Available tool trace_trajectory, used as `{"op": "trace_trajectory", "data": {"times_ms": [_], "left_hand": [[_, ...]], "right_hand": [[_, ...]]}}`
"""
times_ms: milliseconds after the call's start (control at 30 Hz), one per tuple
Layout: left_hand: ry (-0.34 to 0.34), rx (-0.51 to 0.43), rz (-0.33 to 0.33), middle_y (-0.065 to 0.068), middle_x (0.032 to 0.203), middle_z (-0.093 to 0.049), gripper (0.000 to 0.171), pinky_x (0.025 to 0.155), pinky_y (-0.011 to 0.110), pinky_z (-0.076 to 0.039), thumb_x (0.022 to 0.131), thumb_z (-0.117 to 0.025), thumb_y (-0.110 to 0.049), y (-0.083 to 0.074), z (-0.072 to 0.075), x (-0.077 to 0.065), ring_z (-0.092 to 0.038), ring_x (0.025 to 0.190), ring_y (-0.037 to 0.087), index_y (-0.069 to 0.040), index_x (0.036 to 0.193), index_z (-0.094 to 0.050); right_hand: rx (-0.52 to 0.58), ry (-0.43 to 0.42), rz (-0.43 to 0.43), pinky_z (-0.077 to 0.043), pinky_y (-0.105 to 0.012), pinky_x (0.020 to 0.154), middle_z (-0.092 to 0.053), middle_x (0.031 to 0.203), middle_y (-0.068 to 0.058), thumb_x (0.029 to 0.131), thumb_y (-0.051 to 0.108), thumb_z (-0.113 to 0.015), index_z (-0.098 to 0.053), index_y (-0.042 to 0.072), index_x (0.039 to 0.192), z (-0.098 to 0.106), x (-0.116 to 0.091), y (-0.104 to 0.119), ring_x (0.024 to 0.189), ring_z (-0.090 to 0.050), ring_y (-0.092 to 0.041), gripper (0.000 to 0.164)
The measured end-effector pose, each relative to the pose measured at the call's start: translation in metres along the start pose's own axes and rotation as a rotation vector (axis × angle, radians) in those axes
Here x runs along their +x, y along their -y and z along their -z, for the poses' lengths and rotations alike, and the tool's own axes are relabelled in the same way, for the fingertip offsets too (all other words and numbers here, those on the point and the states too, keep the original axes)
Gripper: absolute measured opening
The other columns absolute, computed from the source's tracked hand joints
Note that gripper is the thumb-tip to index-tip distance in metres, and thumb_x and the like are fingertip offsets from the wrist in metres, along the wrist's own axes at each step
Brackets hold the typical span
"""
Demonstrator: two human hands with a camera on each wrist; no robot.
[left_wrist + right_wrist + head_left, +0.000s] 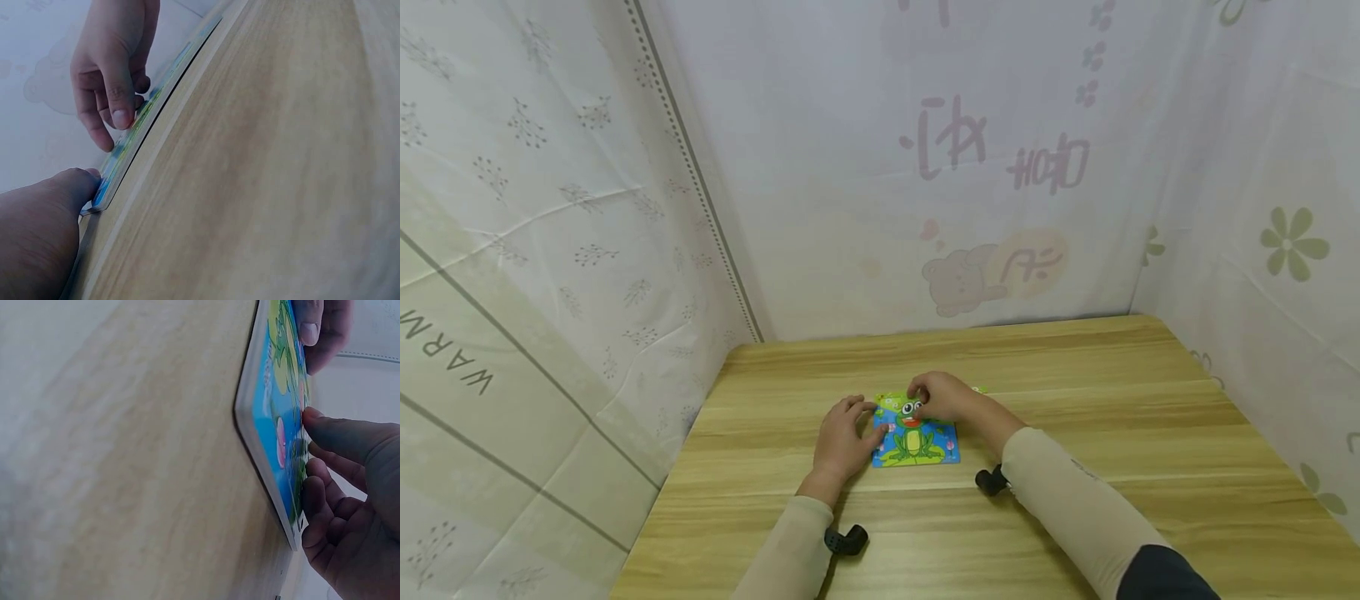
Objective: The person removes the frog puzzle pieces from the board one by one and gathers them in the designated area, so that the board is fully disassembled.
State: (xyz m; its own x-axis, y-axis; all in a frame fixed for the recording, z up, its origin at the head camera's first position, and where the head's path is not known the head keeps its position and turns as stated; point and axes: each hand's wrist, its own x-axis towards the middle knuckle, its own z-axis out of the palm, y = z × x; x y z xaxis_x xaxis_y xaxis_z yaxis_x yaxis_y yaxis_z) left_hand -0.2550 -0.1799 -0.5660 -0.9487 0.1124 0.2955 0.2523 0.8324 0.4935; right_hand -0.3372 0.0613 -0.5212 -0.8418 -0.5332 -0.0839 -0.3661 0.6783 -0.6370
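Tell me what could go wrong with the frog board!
The frog board might slide on the table if pushed, since the left hand touches only near its left edge. The right hand covers part of the picture, so something underneath could be missed. Both hands are close together over a small board, so they might bump.

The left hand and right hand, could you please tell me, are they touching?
Apart: in the head view, the frog board shows in a gap between left hand and right hand.
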Motion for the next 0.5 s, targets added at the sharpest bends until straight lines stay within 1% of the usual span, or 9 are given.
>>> {"op": "trace_trajectory", "data": {"times_ms": [100,267,500], "left_hand": [[0.0,0.003,-0.001,0.008,0.149,-0.056,0.043,0.118,0.055,-0.039,0.095,-0.077,-0.045,-0.0002,0.0004,0.0001,-0.049,0.141,0.033,-0.02,0.129,-0.071],[0.004,0.008,0.002,0.007,0.149,-0.056,0.044,0.118,0.054,-0.039,0.095,-0.077,-0.046,-0.0003,0.0005,0.0007,-0.048,0.141,0.033,-0.02,0.13,-0.071],[0.003,0.011,-0.001,0.007,0.149,-0.056,0.043,0.118,0.055,-0.039,0.095,-0.077,-0.046,0.0012,-0.0015,0.0003,-0.048,0.141,0.033,-0.02,0.129,-0.071]], "right_hand": [[-0.012,0.007,-0.003,-0.052,-0.033,0.076,-0.063,0.091,0.002,0.09,0.021,-0.086,-0.072,0.015,0.116,0.0005,0.0007,0.0014,0.083,-0.058,-0.016,0.03],[0.0,0.019,-0.004,-0.051,-0.033,0.076,-0.062,0.09,0.001,0.09,0.02,-0.086,-0.071,0.013,0.117,0.0011,0.0017,0.003,0.081,-0.057,-0.016,0.031],[0.013,0.02,0.0,-0.051,-0.033,0.075,-0.062,0.087,0.001,0.089,0.019,-0.087,-0.07,0.012,0.114,0.0004,0.0044,0.0026,0.078,-0.057,-0.016,0.031]]}}
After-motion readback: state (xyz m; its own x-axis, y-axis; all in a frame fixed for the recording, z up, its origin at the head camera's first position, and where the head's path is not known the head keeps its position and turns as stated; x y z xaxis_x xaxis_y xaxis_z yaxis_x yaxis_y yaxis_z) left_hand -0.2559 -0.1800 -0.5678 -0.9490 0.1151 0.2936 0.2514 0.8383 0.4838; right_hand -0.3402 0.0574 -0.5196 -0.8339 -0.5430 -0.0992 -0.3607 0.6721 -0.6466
